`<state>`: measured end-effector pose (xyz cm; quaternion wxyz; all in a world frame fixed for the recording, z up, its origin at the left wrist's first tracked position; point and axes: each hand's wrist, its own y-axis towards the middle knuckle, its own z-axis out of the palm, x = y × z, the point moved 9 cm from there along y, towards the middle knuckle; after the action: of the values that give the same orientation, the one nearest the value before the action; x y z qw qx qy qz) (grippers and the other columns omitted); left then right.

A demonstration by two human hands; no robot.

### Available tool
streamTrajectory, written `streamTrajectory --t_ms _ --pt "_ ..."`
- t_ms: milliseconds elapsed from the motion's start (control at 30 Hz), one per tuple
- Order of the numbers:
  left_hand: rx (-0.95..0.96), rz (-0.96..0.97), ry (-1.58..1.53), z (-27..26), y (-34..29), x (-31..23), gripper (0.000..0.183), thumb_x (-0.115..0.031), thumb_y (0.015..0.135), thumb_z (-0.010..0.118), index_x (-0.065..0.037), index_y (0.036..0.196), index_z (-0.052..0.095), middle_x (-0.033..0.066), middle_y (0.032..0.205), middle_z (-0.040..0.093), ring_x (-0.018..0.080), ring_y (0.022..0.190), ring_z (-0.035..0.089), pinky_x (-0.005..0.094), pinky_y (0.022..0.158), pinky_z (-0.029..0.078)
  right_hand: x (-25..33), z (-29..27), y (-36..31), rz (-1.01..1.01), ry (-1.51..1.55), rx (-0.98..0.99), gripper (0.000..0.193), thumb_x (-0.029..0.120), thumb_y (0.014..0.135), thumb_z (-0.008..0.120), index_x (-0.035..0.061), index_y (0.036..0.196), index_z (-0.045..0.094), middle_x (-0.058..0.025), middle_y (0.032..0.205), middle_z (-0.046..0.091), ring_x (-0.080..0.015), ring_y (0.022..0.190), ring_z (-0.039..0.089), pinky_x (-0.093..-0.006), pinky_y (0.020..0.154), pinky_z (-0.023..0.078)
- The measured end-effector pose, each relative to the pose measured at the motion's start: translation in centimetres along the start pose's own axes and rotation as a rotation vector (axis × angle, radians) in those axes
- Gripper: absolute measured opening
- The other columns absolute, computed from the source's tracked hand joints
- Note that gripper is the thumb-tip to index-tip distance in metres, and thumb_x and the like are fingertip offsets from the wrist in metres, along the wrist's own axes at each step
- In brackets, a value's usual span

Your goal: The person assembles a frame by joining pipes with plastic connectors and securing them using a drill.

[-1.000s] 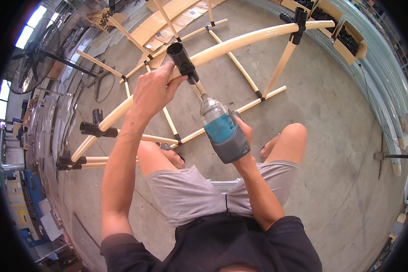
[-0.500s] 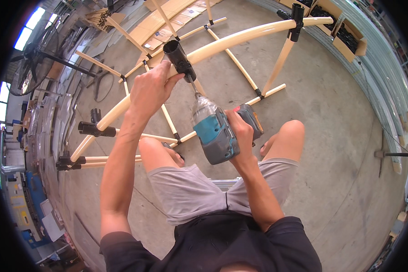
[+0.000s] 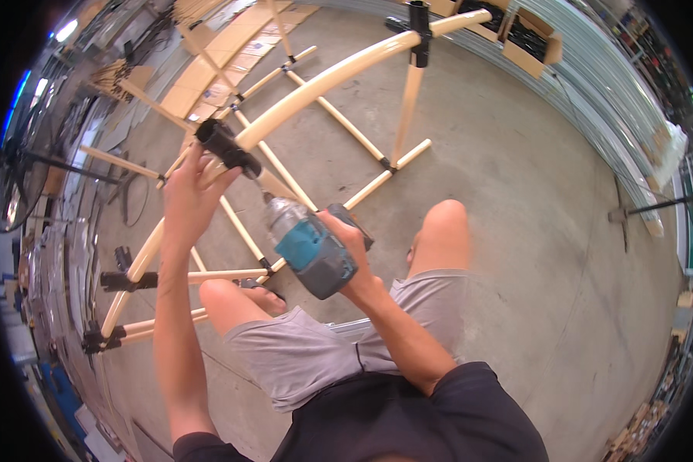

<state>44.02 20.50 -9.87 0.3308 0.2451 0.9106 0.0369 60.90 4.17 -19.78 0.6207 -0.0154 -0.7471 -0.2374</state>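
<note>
Appearing farther left than before: left hand (image 3: 191, 196), fingers grasping black connector (image 3: 227, 146); right hand (image 3: 351, 245) clenched round drill (image 3: 304, 248).

The floor (image 3: 531, 308) (stained grey concrete) bears cardboard (image 3: 246, 54) and a tubular frame (image 3: 337, 115).

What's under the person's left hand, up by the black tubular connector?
The left hand covers part of a long, curved, cream-coloured tube, which shows on either side; it also touches the black tubular connector. The surfaces directly beneath it cannot be seen.
</note>
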Motion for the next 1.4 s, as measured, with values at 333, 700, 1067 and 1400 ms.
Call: streamTrajectory --t_ms 333,700,1067,1400 --pt "0.049 0.042 0.031 0.8 0.4 -1.3 0.053 -0.007 0.089 0.073 -0.003 0.136 0.052 0.0168 0.113 0.073 0.0176 0.103 0.069 0.0286 0.087 0.051 0.7 -0.7 0.3 0.017 -0.005 -0.015 0.034 0.018 0.074 0.075 -0.0001 0.099 0.059 -0.0188 0.079 0.062 -0.0384 0.073 0.062 -0.0391 0.064 0.049" --pt "0.003 0.135 -0.056 0.4 0.0 -1.5 0.053 -0.013 0.088 0.073 -0.006 0.135 0.051 0.0145 0.098 0.075 0.0274 0.078 0.070 0.0328 0.071 0.050 1.3 -0.3 0.2 -0.033 -0.148 0.003 0.030 0.013 0.076 0.070 0.0027 0.101 0.058 -0.0171 0.083 0.062 -0.0380 0.079 0.065 -0.0434 0.067 0.052" --pt "0.152 -0.020 -0.235 -1.0 0.1 -1.1 0.060 -0.009 0.088 0.068 -0.003 0.144 0.047 0.0080 0.126 0.062 0.0181 0.110 0.060 0.0310 0.090 0.048 2.0 -2.3 -1.6 -0.138 -0.208 0.195 0.048 0.011 0.076 0.071 -0.0020 0.121 0.061 -0.0169 0.093 0.066 -0.0342 0.086 0.068 -0.0398 0.074 0.054" --pt "0.058 0.187 0.138 10.8 11.7 -21.0 0.080 -0.020 0.075 0.084 -0.006 0.143 0.045 0.0158 0.126 0.064 0.0339 0.118 0.061 0.0421 0.103 0.046 -10.1 -20.2 3.7 -0.043 -0.406 -0.087 0.020 0.017 0.088 0.074 0.0064 0.105 0.070 -0.0098 0.095 0.070 -0.0286 0.088 0.066 -0.0390 0.079 0.052"
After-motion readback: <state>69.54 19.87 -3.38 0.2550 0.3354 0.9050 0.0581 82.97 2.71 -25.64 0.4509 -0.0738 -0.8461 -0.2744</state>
